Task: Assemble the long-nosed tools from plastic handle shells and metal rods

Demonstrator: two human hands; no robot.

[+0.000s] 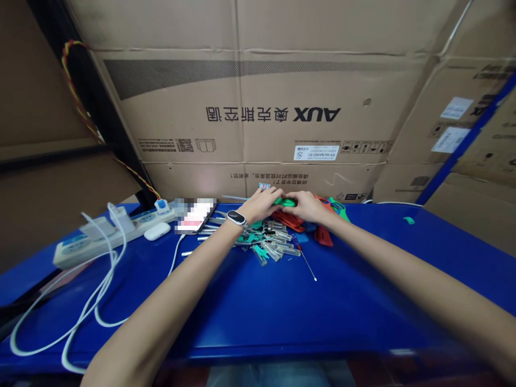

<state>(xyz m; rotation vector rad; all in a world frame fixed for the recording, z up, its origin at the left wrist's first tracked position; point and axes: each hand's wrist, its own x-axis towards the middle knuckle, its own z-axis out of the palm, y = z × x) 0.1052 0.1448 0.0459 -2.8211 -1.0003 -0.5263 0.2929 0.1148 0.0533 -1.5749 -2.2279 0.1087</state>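
Both my hands are at the back of the blue table, close together. My left hand (264, 204), with a wristband on, has its fingers curled on a bright green plastic piece (287, 202). From the other side my right hand (307, 207) grips the same green piece, which the fingers partly cover. Under and beside the hands lie orange-red plastic pieces (288, 220) and a pile of clear plastic parts (276, 250) with teal bits and thin wires. A thin screwdriver (307, 260) lies just in front of the pile. Near my right wrist are green-handled scissors-like pieces (339, 208).
Several silver rods (205, 233) lie left of the pile. Farther left are a phone (195, 216), a white earbud case (157, 231), a power strip (72, 251) and looping white cables (97, 295). A cardboard wall (181, 188) stands behind. A green scrap (408, 220) lies at right.
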